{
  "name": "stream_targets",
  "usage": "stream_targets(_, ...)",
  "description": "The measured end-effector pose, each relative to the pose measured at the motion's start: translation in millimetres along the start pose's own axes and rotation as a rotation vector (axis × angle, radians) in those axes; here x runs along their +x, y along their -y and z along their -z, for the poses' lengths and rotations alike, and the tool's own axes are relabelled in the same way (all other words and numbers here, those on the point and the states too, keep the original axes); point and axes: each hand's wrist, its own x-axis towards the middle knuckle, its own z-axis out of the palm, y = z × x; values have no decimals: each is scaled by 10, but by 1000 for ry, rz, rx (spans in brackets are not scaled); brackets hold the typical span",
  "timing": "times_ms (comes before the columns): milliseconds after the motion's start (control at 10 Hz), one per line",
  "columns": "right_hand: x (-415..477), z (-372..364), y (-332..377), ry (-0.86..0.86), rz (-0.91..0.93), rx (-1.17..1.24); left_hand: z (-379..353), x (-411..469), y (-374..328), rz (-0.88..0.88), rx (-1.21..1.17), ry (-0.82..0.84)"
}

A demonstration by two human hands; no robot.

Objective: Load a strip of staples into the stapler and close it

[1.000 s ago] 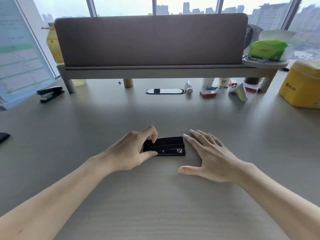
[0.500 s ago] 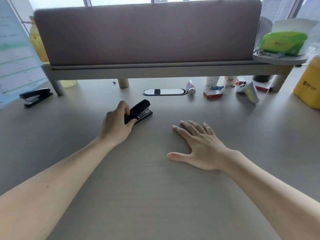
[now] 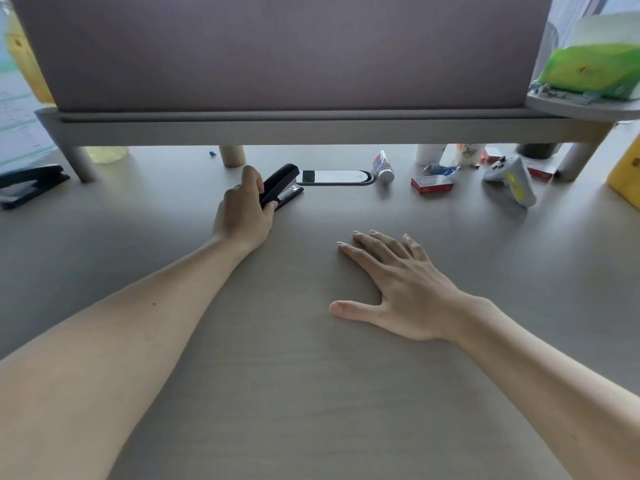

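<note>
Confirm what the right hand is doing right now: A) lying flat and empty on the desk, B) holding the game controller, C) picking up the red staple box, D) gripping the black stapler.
A: the right hand lies palm-down with fingers spread on the desk, holding nothing.

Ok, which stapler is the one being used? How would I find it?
Find the long raised shelf across the back of the desk. Just before its middle, beside the oval cable slot, the left hand grips a small black stapler. The other black stapler lies alone at far left, untouched.
</note>
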Motion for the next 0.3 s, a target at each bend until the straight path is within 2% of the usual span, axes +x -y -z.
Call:
stream_targets(200, -10, 24, 9, 4, 6, 1, 5, 23, -17, 3, -37, 13)
stream_targets(300, -25, 36, 22, 16, -14, 23, 39, -53, -24, -40, -43, -32)
